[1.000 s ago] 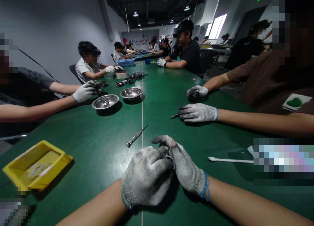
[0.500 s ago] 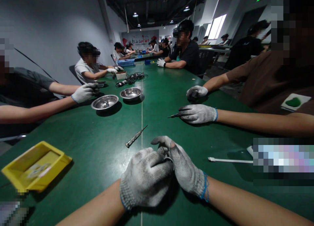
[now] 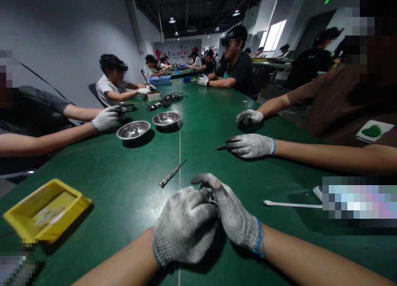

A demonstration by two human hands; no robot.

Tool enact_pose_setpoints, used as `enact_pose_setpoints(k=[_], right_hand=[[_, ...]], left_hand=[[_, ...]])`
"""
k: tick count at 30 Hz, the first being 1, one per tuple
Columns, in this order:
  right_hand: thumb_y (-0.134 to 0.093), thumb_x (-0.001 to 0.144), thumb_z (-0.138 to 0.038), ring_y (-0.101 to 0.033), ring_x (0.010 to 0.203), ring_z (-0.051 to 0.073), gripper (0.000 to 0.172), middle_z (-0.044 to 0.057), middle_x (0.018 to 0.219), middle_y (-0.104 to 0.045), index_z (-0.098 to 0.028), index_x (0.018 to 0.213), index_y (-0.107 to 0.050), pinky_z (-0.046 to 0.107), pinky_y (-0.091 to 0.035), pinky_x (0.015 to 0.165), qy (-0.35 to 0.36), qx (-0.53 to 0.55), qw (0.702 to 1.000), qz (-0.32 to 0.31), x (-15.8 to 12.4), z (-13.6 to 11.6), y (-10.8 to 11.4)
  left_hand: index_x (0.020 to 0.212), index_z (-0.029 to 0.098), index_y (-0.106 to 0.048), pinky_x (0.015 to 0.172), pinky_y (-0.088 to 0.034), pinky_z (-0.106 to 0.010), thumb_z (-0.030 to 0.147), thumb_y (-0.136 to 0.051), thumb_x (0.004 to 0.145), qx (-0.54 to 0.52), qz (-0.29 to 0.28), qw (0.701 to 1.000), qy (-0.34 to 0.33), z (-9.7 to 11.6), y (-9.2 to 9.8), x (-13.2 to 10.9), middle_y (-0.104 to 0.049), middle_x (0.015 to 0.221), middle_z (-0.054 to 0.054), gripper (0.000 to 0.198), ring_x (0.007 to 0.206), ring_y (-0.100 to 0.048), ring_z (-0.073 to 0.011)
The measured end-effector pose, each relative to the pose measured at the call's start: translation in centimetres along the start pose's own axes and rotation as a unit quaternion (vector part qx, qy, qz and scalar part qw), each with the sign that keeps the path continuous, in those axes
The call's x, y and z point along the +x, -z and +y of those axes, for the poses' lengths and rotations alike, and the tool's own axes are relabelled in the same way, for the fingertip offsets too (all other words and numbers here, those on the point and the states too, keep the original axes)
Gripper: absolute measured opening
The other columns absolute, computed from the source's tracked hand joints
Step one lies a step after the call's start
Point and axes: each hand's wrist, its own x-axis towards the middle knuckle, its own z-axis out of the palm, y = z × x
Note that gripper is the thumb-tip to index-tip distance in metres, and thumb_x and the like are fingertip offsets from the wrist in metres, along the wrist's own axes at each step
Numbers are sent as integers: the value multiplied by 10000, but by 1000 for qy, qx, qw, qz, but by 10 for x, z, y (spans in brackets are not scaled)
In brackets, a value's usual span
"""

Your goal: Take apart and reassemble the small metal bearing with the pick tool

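Note:
My left hand (image 3: 186,226), in a soiled white knit glove, is closed with its fingers curled inward. Against it, my right hand (image 3: 237,215), gloved too, bends its fingers over the same spot. Between them shows the thin curved rim of a small round metal part (image 3: 214,203); the gloves cover the rest, so its kind cannot be made out. A screwdriver (image 3: 169,177) with a translucent handle lies on the green table (image 3: 130,211) just beyond my left hand, its tip pointing away to the right.
At left sits a yellow bin (image 3: 70,226) with small pieces inside. Farther off are two steel bowls (image 3: 143,136) and tangled black cables (image 3: 172,99). A white cable (image 3: 291,203) lies at right. A co-worker's gloved hand (image 3: 252,145) at right holds a thin pointed tool; other people sit along the table.
Almost nothing differs. Both my hands stay together around the metal part, and the view has shifted very slightly.

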Motion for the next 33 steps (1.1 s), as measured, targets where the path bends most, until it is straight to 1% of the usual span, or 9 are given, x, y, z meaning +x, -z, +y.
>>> enact_pose_setpoints(k=[4, 9, 12, 15, 20, 25, 30, 33], right_hand=[[-280, 1028, -763, -689, 955, 259, 706, 53, 900, -710, -216, 1218, -685, 381, -559, 872, -3, 5, 1000, -4, 0, -1, -1], [-282, 1023, -770, -694, 927, 256, 711, 55, 897, -712, -213, 1210, -684, 367, -569, 835, -10, 16, 1000, 1, 0, -2, -2], [-269, 1026, -767, -690, 904, 248, 720, 61, 929, -718, -209, 1216, -682, 371, -563, 847, -12, 14, 1000, 0, 0, -1, -1], [-273, 1032, -755, -684, 889, 241, 711, 64, 955, -722, -204, 1201, -690, 376, -556, 869, -9, 7, 1000, 7, 0, 0, -1], [-279, 1040, -741, -686, 920, 249, 689, 65, 951, -726, -209, 1173, -698, 367, -554, 868, -2, 9, 1000, 12, 2, -1, -1], [-278, 1046, -730, -690, 911, 248, 675, 63, 927, -727, -211, 1165, -693, 370, -551, 871, -1, 10, 1000, 4, 2, 1, 0], [-280, 1048, -726, -696, 963, 252, 675, 75, 1002, -742, -209, 1149, -701, 368, -547, 907, 10, 4, 1000, 7, 1, -1, -1], [-303, 1050, -718, -696, 957, 244, 659, 75, 1025, -745, -204, 1145, -704, 352, -543, 899, 19, -8, 1000, 2, 2, -3, 0]], left_hand=[[994, 199, -591, 599, -472, -342, 126, -583, 828, -7, 2, 1000, 0, 0, 0, 0, -661, 790, -77, 182, 687, -611, -217], [1052, 200, -575, 611, -482, -352, 129, -583, 816, -30, -6, 1000, 5, -2, 1, -3, -665, 824, -89, 247, 710, -620, -227], [1071, 197, -568, 602, -476, -349, 127, -581, 808, -42, -7, 999, 4, -4, 1, -4, -656, 830, -89, 273, 703, -610, -224], [1066, 204, -557, 608, -479, -345, 122, -587, 811, -48, -10, 999, 9, -4, 1, -5, -647, 825, -80, 269, 703, -607, -220], [1057, 207, -550, 662, -507, -359, 131, -575, 832, -62, -10, 998, 18, -5, -1, -5, -650, 853, -79, 238, 726, -611, -222], [1075, 199, -548, 671, -520, -363, 134, -565, 841, -70, -11, 997, 19, -5, -1, -6, -656, 874, -85, 243, 741, -615, -225], [1077, 202, -545, 717, -551, -375, 126, -565, 853, -83, -25, 996, 25, -5, 0, -6, -675, 906, -99, 238, 780, -644, -233], [1065, 203, -546, 718, -564, -372, 117, -568, 859, -75, -20, 997, 28, -6, -1, -7, -674, 909, -103, 225, 798, -655, -238]])
